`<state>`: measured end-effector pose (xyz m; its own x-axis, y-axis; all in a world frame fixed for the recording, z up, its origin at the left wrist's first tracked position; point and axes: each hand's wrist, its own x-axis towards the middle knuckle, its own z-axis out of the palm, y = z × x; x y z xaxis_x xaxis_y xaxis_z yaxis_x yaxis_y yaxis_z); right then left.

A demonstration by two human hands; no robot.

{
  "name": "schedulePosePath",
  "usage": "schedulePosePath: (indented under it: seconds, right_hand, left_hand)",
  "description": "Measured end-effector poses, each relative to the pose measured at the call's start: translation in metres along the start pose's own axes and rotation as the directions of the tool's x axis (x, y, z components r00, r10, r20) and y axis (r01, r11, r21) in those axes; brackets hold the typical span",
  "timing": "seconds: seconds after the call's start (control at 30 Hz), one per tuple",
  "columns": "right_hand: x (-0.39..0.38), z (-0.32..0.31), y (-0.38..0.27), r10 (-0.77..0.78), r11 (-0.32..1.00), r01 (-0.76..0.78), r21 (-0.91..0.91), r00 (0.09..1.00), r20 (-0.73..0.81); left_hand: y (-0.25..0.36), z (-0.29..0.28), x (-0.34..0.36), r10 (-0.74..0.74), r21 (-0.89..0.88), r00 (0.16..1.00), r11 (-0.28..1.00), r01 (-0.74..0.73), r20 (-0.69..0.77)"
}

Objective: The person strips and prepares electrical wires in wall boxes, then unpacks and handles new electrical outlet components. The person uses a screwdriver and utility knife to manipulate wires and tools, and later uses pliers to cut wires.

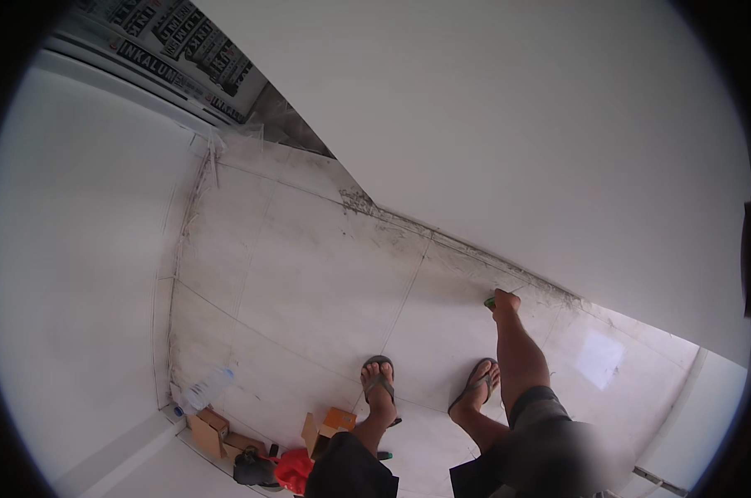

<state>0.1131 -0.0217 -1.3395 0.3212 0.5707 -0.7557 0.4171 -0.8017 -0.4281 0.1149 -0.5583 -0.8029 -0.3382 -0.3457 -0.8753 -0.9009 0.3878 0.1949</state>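
Observation:
Neither of my hands shows in the view. My feet in dark flip-flops stand apart on the pale tiled floor. At the right, another bare limb, apparently another person's leg with green footwear, stretches up toward the base of a large white panel; its upper part in dark cloth is blurred, so whose it is cannot be told for sure. The panel fills the upper right of the picture.
Printed wrapped material lies at the upper left, beside a white wall. At the lower left are a plastic bottle, open cardboard boxes, a dark item and a red bag. Dirt runs along the panel's base.

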Motion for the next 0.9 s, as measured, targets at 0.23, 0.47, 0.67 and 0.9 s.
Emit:
schedulePosePath:
  seconds: [0.23, 0.47, 0.67, 0.9]
  right_hand:
    - [-0.042, -0.031, -0.014, 0.026, 0.974, -0.021, -0.227, 1.0, 0.017]
    - [-0.162, -0.153, 0.038, -0.468, -0.017, 0.806, -0.591, 0.516, 0.717]
    - [-0.401, -0.24, 0.049, 0.085, 0.832, 0.516, -0.206, 0.249, 0.965]
    - [-0.687, -0.333, -0.157, -0.095, 0.963, 0.27, -0.008, 0.366, 0.926]
  left_hand:
    - [0.032, 0.008, -0.024, 0.048, -0.005, 0.998, 0.999, -0.048, 0.037]
    - [0.08, 0.009, -0.078, 0.226, -0.099, 0.956, 0.973, -0.21, 0.19]
    - [0.158, 0.019, -0.163, 0.552, -0.232, 0.738, 0.834, -0.501, 0.389]
    - [0.251, 0.022, -0.309, 0.87, -0.544, 0.122, 0.403, -0.736, 0.479]
